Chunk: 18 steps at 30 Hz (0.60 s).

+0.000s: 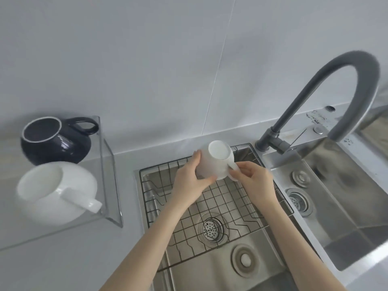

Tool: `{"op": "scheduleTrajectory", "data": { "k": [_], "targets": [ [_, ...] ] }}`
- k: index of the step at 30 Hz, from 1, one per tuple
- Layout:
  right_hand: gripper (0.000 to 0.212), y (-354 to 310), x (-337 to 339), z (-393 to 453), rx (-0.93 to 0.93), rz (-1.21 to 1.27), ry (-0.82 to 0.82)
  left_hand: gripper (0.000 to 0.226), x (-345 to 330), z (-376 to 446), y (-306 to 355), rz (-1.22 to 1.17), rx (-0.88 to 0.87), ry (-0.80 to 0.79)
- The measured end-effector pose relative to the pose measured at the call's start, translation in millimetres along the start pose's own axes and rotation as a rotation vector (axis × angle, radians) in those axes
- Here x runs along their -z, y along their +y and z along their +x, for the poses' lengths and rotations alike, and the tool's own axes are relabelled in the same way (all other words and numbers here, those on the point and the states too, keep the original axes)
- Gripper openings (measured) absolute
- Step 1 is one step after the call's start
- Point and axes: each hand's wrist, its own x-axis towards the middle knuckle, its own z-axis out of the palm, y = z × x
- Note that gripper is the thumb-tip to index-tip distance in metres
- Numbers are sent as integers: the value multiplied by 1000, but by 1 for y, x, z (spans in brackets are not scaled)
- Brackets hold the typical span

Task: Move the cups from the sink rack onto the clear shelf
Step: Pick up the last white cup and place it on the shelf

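A white cup (218, 158) is held tilted above the far end of the black wire sink rack (226, 206), its base turned up toward me. My left hand (191, 181) wraps its body from the left. My right hand (254, 181) pinches its handle on the right. On the clear shelf (109, 171) at the left stand a dark cup (52, 141) with a looped handle at the back and a white cup (56, 192) with its handle pointing right at the front. The rest of the rack holds nothing.
A tall grey arched faucet (344, 89) rises right of the rack, its spout over the right steel basin (346, 202). The left basin's drain (211, 228) shows under the rack. Grey countertop (69, 259) lies in front of the shelf, and a white wall behind.
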Motion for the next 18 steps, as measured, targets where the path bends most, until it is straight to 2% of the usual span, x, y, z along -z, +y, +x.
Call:
{"op": "scheduleTrajectory", "data": {
  "k": [3,8,12,18],
  "targets": [
    [19,-54,-5,-19,136,51,-35,81,41,-26,26,42,-137,226],
    [17,-130,-30,-56,280,167,-129,72,113,-69,42,92,-224,526],
    [13,-177,-70,-89,373,241,-231,74,175,-111,36,82,-220,648],
    [8,-223,-147,-136,463,216,-385,74,251,-170,0,79,-123,786]
  ]
}}
